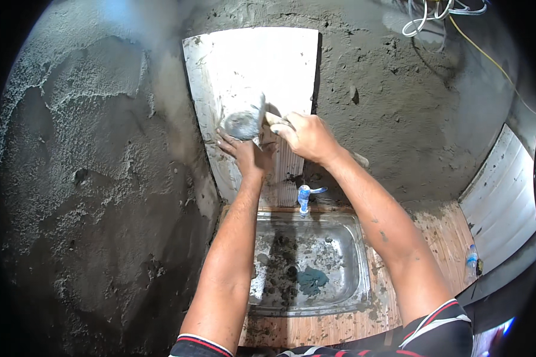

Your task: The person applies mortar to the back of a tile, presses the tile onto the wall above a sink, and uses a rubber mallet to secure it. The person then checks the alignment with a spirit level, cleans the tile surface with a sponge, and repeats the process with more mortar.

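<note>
Your right hand is clenched round the pale handle of a mallet-like tool with a round, whitish-grey head; the handle's far end shows beyond your wrist. Your left hand grips nothing: its fingers are released and spread, resting against a large, white, smeared rectangular panel, just below the tool's head. Whether the head touches the panel, you cannot tell from this view.

Both your arms reach forward and up, the left one fairly straight, the right one angled inward from the lower right so that your hands lie near each other. The panel stands upright against a rough grey cement-coated wall, behind a blue-and-white tap. Below your hands, a rectangular steel sink, spattered with grey lumps and holding a dark green crumpled piece, sits in a wood-patterned tabletop.
</note>
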